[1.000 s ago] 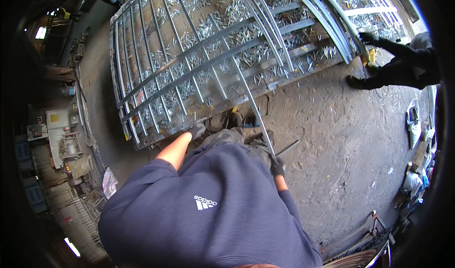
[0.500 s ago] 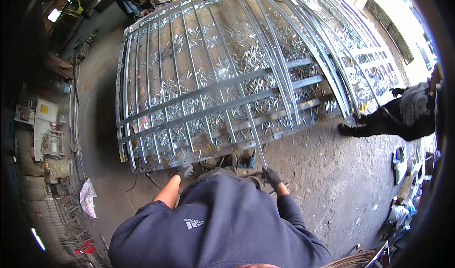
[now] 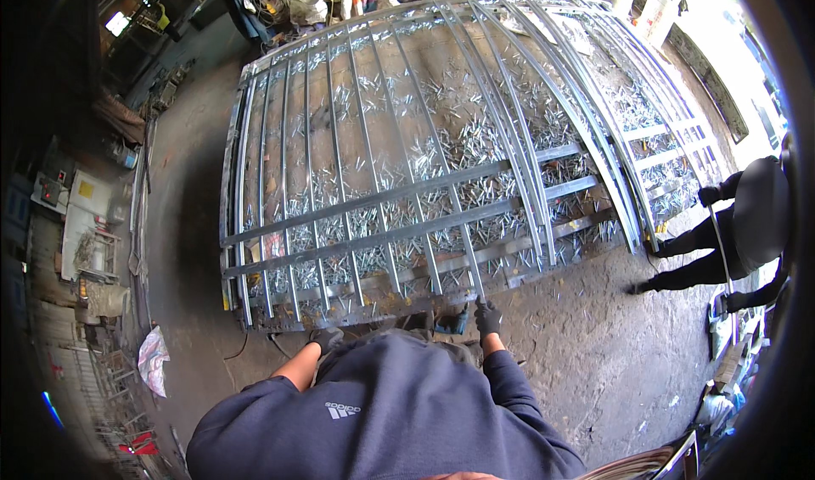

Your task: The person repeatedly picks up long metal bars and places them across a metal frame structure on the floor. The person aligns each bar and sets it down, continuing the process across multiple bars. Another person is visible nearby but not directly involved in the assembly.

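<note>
My right hand point(image 3: 488, 320), in a dark glove, is closed around the near end of a long thin metal bar point(image 3: 469, 255). That bar runs away from me over the near edge of a low worktable and across two flat metal rails point(image 3: 373, 192). My left hand point(image 3: 328, 337), also gloved, is low beside my body near the table's front edge; its fingers are too small to make out, and I see nothing held in it. Several similar bars point(image 3: 338, 149) lie side by side to the left of the held one, crossing the same rails.
Short cut metal pieces point(image 3: 475, 136) are scattered over the worktable point(image 3: 340, 317). More long bars point(image 3: 586, 132) lie to the right. Beyond them a co-worker point(image 3: 758, 208) in dark clothes holds a bar in both hands. A blue tool point(image 3: 450, 320) shows beneath the table's front edge.
My right hand has pushed the bar farther over the table, so less of it sticks out toward me. The co-worker at the right has straightened up and now shows a bar in hand.
</note>
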